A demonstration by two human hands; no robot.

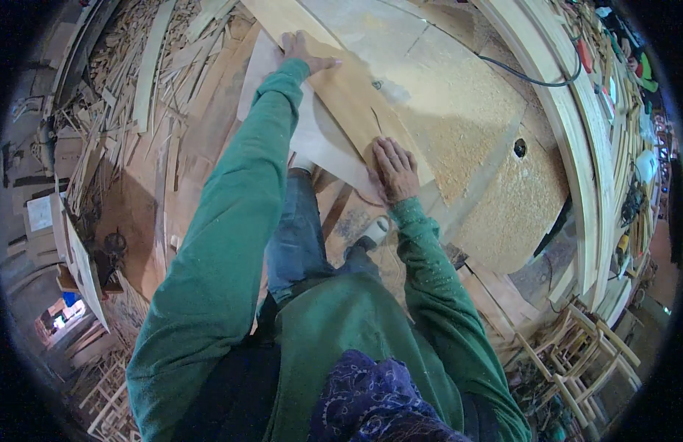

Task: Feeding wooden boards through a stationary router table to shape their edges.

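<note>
Wooden board [350, 87] lies slantwise on the counter [496, 140], running from the top of the view down to the right hand. Left hand [303, 53] is spread wide near the board's left edge, thumb stretched across the face; can't tell if any fingertips hook under. Right hand [395, 168] lies fairly flat over the near end, fingers close together, thumb by the left edge. Neither is clenched. Risks, my read: sawdust [467, 173] is thick right of the board, so loose grit could let the piece skid or sit unevenly if a hand lets up. Dark line [376, 118] in the board just ahead of the right fingers might be a split or only a mark; if a split, bending there could open it, and splinters are possible with bare skin. Black cable [537, 81] on the right side could snag if a long piece swings that way. Hole [520, 147] in the counter could swallow small offcuts. Containers: none clearly made out near the hands; the whitish item [646, 166] in the right-hand clutter may be a jug, contents unreadable.
</note>
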